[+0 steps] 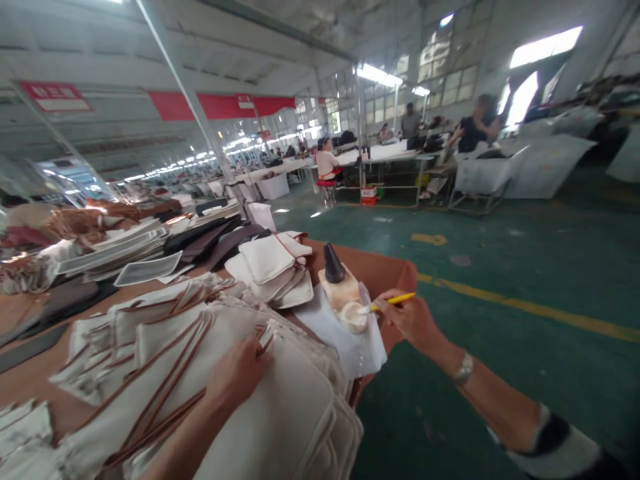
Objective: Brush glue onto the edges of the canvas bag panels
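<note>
My left hand (239, 375) lies on a stack of cream canvas bags (280, 407) with thin brown straps, its fingertips at a strap end. My right hand (410, 320) grips a yellow pen (393, 301), whose tip sits just above a small white dish (353, 317) holding pale paste. Behind the dish, a bottle with a black conical nozzle (333, 263) stands on a cream pad (339, 288). A white sheet (345, 340) lies under both, on the brown table top (383, 273). The right forearm passes over the green floor, beyond the table's edge.
Smaller cream bag pieces (270, 267) lie stacked beyond the dish. Dark leather panels (210, 240) and piled bag parts (110, 247) cover the table's left side. Green floor (500, 267) lies to the right. Co-workers (475, 123) sit at distant tables near white bins (485, 173).
</note>
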`<act>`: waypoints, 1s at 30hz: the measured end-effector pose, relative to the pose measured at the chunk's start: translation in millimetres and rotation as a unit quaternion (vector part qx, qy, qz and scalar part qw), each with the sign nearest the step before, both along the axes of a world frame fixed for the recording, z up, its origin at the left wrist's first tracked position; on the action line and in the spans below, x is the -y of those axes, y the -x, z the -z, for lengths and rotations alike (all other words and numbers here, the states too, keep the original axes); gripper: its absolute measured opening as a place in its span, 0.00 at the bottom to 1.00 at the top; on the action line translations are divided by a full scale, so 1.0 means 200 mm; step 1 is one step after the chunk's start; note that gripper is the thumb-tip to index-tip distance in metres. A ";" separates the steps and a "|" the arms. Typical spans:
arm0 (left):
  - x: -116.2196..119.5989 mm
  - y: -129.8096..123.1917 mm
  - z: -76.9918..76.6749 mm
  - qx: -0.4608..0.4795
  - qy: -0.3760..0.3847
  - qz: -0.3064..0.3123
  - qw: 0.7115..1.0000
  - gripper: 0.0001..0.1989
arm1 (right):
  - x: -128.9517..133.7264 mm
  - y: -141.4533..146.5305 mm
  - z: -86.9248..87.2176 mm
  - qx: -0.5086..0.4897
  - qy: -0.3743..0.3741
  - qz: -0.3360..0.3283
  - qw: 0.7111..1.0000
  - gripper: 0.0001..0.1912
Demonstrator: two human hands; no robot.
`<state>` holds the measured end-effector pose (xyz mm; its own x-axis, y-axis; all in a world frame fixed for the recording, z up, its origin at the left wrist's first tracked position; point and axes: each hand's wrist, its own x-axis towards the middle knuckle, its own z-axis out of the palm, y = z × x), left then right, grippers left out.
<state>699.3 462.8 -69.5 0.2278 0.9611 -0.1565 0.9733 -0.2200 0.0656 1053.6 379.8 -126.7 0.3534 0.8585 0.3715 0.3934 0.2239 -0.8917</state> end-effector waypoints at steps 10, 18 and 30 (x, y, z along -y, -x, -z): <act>0.26 -0.02 -0.07 0.069 -0.063 -0.006 0.996 0.11 | -0.21 0.02 0.22 0.090 -0.026 -0.015 0.996 0.14; 0.22 0.01 -0.01 0.156 -0.049 0.027 0.986 0.16 | 0.05 0.05 0.17 0.102 -0.047 -0.044 0.993 0.16; 0.36 0.03 -0.07 0.369 -0.083 0.054 0.924 0.12 | 0.07 0.14 0.01 -0.059 -0.031 0.083 0.994 0.23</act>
<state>694.2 390.7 -56.2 0.3091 0.9237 0.2265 0.6497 -0.3790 0.6590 1026.4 366.2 -128.8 0.5329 0.7615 0.3690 0.3235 0.2195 -0.9204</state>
